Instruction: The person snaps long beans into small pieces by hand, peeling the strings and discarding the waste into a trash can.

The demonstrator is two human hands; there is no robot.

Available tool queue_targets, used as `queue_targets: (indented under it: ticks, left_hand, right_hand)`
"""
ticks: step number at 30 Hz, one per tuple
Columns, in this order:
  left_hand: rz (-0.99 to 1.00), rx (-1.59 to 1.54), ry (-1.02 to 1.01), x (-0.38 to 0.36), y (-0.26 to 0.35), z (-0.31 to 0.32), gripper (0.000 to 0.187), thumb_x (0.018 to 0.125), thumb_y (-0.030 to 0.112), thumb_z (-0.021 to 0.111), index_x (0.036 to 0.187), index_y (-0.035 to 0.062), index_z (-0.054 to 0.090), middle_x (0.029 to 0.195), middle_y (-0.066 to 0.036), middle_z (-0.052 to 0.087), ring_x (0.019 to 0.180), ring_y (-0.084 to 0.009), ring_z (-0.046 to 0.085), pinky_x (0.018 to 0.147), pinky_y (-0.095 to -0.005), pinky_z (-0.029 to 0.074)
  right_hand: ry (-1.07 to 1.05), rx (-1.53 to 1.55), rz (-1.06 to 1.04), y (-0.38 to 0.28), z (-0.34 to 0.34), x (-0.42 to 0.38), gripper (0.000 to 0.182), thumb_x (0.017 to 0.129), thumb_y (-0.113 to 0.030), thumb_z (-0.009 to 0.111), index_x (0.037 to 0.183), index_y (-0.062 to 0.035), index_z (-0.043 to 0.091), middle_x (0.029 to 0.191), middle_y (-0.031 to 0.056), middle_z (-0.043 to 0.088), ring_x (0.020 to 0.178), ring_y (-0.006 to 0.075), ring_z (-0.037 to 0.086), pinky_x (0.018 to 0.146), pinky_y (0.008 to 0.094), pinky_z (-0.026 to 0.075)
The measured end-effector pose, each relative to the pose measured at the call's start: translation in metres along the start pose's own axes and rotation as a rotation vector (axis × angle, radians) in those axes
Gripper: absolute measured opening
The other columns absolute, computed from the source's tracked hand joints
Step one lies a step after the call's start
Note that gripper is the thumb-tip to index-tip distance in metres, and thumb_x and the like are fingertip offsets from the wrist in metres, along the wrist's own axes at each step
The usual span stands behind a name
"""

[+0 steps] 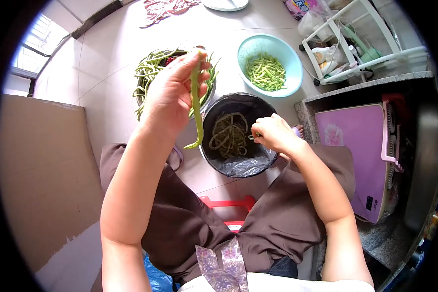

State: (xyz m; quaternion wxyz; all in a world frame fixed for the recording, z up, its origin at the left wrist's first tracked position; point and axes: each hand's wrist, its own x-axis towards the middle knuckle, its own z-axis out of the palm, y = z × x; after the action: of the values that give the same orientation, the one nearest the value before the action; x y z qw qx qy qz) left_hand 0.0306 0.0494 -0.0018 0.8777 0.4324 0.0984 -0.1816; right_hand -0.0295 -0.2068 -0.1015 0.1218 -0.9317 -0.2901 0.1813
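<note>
My left hand (171,90) grips a long green bean (195,100) near its top end, and the pod hangs down with its lower tip curled. Over the right side of a black-lined bin (248,168), my right hand (277,135) is closed in a pinch; a small bit shows at the fingertips, too small to name. Inside the bin lie thin, stringy green scraps (228,134). Behind my left hand, whole long beans (148,73) heap over the edge of a round container partly hidden by that hand. A light blue basin (295,82) holds short, cut bean pieces (266,73).
A white wheeled rack (336,34) with bottles stands at the upper right. Below it, a purple board (348,160) leans in a stone-edged recess. Cardboard (44,165) rises on the left. A red plastic stool (228,202) sits between my knees. A patterned cloth (165,10) lies on the floor.
</note>
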Motion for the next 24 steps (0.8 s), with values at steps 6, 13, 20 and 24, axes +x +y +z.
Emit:
queue_targets:
  ticks: [6,13,20,24]
  left_hand:
    - [-0.193,0.319,-0.027,-0.014,-0.019,0.022,0.027,0.087,0.026,0.063,0.106,0.0071,0.064,0.081,0.006,0.057,0.073,-0.0036,0.05,0.059,-0.018,0.038]
    - [-0.321,0.241,-0.262,-0.018,-0.031,0.025,0.04,0.085,0.021,0.067,0.119,0.0044,0.054,0.085,0.0,0.059,0.069,-0.0053,0.054,0.059,-0.0182,0.047]
    - [-0.045,0.757,-0.279,-0.02,-0.029,0.025,0.025,0.079,0.009,0.071,0.1,-0.0014,0.064,0.082,-0.003,0.065,0.071,-0.0059,0.058,0.065,-0.02,0.048]
    - [0.237,0.955,-0.288,-0.022,-0.038,0.027,0.018,0.078,0.006,0.07,0.095,-0.0014,0.066,0.079,-0.004,0.066,0.068,-0.0065,0.056,0.062,-0.0212,0.045]
  right_hand:
    - [0.301,0.342,0.024,-0.023,-0.042,0.008,0.022,0.075,-0.013,0.069,0.091,-0.0071,0.056,0.07,0.009,0.057,0.066,0.0267,0.06,0.061,0.0359,0.045]
    - [0.632,0.849,-0.195,-0.045,-0.08,0.005,0.023,0.079,-0.002,0.063,0.101,-0.0041,0.061,0.074,0.0065,0.057,0.064,0.0142,0.054,0.06,0.0262,0.043]
    - [0.559,0.749,0.14,-0.038,-0.105,-0.019,0.009,0.076,-0.006,0.061,0.084,-0.0013,0.059,0.073,0.0075,0.053,0.062,0.0158,0.05,0.057,0.0284,0.041]
    - [0.571,0.452,-0.065,-0.035,-0.109,-0.019,0.013,0.071,-0.008,0.062,0.082,-0.0025,0.057,0.074,0.0095,0.048,0.065,0.0231,0.05,0.059,0.0324,0.041]
